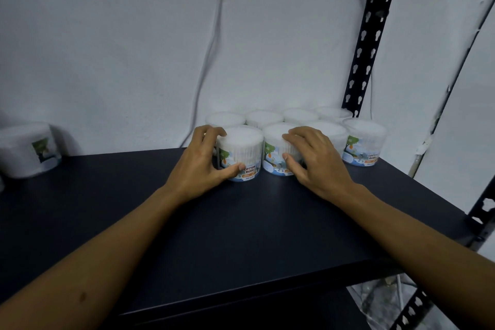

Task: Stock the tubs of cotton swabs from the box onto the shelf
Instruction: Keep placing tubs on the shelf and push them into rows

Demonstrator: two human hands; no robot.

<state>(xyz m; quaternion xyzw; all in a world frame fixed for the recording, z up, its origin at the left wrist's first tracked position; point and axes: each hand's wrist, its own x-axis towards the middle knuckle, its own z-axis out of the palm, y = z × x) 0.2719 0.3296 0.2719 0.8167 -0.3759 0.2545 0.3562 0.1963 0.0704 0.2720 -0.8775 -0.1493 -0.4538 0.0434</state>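
Note:
Several clear round tubs of cotton swabs stand in two rows at the back right of the dark shelf point(241, 222). My left hand point(198, 166) wraps the leftmost front tub point(242, 147), thumb across its label. My right hand point(313, 161) grips the front tub beside it point(276, 142), fingers over its lid. Both tubs stand upright on the shelf. Another front tub point(364, 142) stands at the right end. The box is out of view.
A lone tub point(26, 150) sits at the far left against the white wall. A black perforated upright point(369, 35) rises at the back right, another post point(482, 217) at the front right. A cable hangs down the wall behind the tubs.

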